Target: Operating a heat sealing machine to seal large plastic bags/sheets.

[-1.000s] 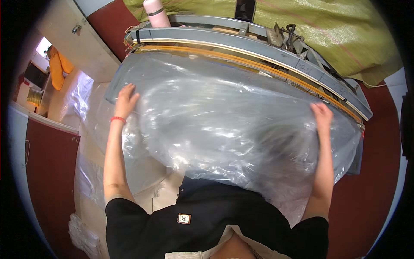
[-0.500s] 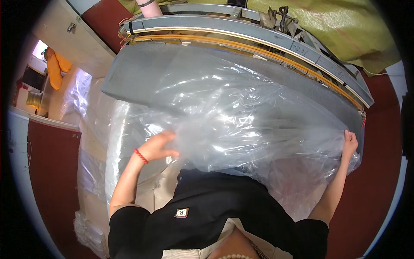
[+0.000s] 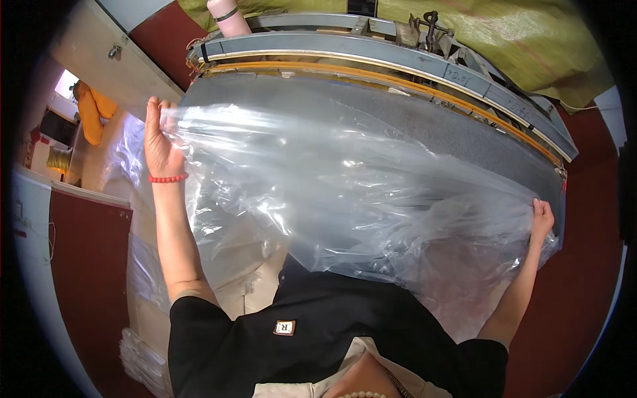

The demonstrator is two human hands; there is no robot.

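Note:
A large clear plastic sheet (image 3: 318, 179) is stretched across a grey padded work surface (image 3: 464, 142) and hangs down toward my body. My left hand (image 3: 162, 142), with a red bead bracelet at the wrist, is closed on the sheet's far left edge, drawing it into taut folds. On the right, my right hand (image 3: 543, 217) pinches the sheet's right edge beside the end of the work surface. Between my hands the film is wrinkled and shiny, and the grey surface shows through it.
A curved-looking metal bar (image 3: 371, 53) with an orange strip (image 3: 298, 69) runs along the far edge. A pink bottle (image 3: 227, 18) stands behind it, beside a yellow-green woven cover (image 3: 511, 50). A metal clamp (image 3: 431, 32) rises at the back. More plastic film (image 3: 142, 358) lies lower left.
My left hand has moved far and to the left, from near my body to the sheet's far left edge, and pulled the film tauter. My right hand has stayed in place.

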